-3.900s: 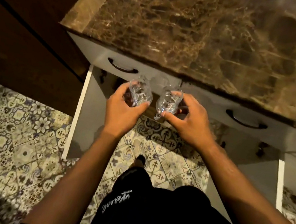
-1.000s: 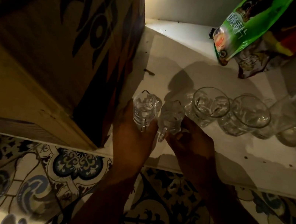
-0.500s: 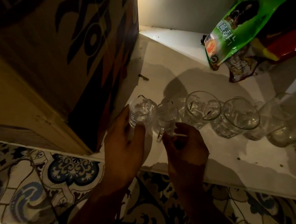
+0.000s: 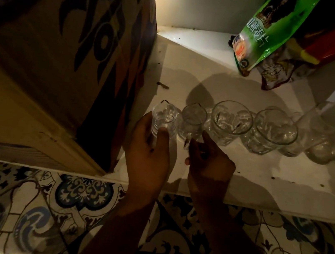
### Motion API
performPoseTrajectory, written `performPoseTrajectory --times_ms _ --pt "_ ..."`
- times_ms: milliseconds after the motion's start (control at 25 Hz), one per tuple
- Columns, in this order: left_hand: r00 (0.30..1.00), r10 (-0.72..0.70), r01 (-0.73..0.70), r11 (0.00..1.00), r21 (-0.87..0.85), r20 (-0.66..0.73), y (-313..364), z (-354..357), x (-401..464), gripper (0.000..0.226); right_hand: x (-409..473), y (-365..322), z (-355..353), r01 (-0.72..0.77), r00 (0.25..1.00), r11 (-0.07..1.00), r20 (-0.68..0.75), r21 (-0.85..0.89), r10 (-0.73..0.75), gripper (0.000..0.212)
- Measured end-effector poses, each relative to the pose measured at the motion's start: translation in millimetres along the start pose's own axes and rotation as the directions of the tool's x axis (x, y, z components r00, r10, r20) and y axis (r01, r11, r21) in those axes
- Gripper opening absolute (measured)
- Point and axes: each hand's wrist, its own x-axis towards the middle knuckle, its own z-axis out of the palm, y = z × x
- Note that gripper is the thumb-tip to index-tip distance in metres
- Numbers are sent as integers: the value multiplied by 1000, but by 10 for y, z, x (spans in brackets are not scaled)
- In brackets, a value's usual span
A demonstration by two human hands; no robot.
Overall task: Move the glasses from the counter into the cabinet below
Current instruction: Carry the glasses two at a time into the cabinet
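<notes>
Both small glasses now lowered onto the cabinet shelf [image 4: 254, 169], centre frame. Left hand [image 4: 149, 152] still grasps left glass [image 4: 164, 118]; right hand [image 4: 210, 166] pinches handle of right glass [image 4: 193, 120]. Release is next, approx.

White Chinese characters across green snack bag [image 4: 265, 30] at cabinet rear, too blurred to read with certainty. Large dark printed lettering on cardboard box [image 4: 72, 30] at left, cropped and illegible. No other text legible.

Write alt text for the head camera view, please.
Two hands set small handled glasses on a white cabinet shelf: the left hand grips one glass, the right hand holds another by its handle. More glasses line up rightward; a cardboard box stands left.
</notes>
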Motion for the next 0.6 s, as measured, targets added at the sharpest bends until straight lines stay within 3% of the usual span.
performPoseTrajectory --times_ms 400,600 --pt "1000 10 -10 1000 25 -14 10 113 90 37 23 -2 21 -54 998 998 -17 18 54 41" --pt "997 -70 72 996 61 -43 9 114 44 47 -16 30 -32 -59 998 998 -18 -4 59 39"
